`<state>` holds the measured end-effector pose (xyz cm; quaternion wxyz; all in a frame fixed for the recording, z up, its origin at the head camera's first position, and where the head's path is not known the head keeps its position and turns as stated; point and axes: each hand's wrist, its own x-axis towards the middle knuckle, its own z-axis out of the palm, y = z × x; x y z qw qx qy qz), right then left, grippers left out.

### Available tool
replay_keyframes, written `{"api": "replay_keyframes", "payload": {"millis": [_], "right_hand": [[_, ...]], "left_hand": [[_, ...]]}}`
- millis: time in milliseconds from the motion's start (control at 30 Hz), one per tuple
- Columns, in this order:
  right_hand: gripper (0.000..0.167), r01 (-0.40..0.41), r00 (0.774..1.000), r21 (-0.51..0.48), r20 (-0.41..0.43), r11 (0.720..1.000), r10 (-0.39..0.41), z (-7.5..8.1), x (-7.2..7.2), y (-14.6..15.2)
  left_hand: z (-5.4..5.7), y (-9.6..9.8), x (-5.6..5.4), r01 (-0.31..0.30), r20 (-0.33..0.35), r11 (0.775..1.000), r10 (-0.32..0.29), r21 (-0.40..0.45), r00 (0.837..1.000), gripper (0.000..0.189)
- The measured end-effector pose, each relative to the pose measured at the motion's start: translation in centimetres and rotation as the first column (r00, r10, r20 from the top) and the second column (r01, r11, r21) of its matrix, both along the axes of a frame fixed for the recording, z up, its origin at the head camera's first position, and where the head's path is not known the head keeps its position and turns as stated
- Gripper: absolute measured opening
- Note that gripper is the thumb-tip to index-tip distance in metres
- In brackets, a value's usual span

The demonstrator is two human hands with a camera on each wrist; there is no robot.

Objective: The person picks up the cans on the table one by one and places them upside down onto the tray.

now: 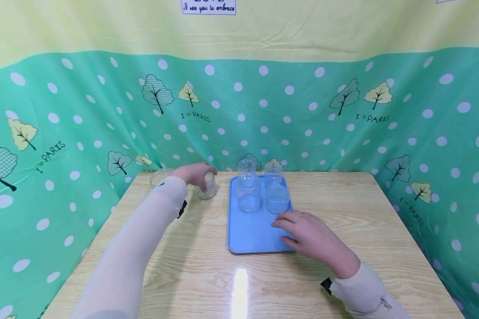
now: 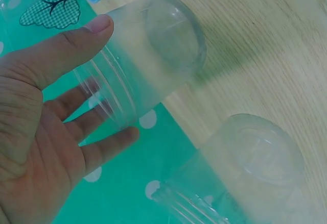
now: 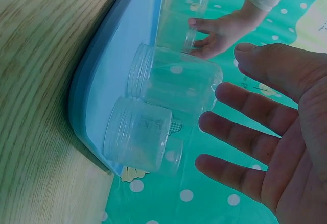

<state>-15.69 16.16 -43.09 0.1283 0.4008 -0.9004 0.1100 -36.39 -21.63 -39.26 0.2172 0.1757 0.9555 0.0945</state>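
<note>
one pale wooden surface [image 1: 335, 195] carries a blue tray [image 1: 259, 235]. over the tray's right edge, the right hand [image 1: 307, 232] hangs with fingers loosely spread, holding nothing. left of the tray, the left hand [image 1: 193, 173] grips a clear jar [image 2: 163, 45] between thumb and fingers; several similar jars [image 1: 277, 199] stand on the tray. the gripped one looks light and stiff, probably plastic, with a slippery wall; its threaded neck [image 2: 121, 81] seems the surest hold.
</note>
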Motion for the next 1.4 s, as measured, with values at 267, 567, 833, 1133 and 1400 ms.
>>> {"api": "replay_keyframes", "payload": {"millis": [267,567,833,1133,1400], "right_hand": [[0.039,0.006,1.0,0.002,-0.003,1.0,-0.006,0.0,0.0,0.0],[0.038,0.001,1.0,0.002,-0.005,1.0,-0.001,0.2,0.2,0.1],[0.038,0.0,1.0,-0.006,-0.002,1.0,0.0,0.4,0.3,0.2],[0.038,-0.003,1.0,-0.003,-0.024,1.0,0.003,0.4,0.1,0.5],[0.038,-0.006,1.0,0.006,-0.029,1.0,0.006,0.1,0.1,0.4]], "left_hand": [[0.2,0.1,0.0,0.007,-0.007,1.0,-0.007,-0.013,1.0,0.077],[0.2,-0.4,0.1,0.054,-0.015,0.998,-0.055,-0.01,0.998,0.076],[0.2,-1.3,0.0,0.098,-0.062,0.995,-0.095,0.036,0.993,0.078],[0.6,-1.7,1.1,0.131,-0.075,0.988,-0.125,0.086,0.989,0.076],[1.8,-2.2,1.8,0.169,-0.181,0.979,-0.147,0.112,0.972,0.076]]}}
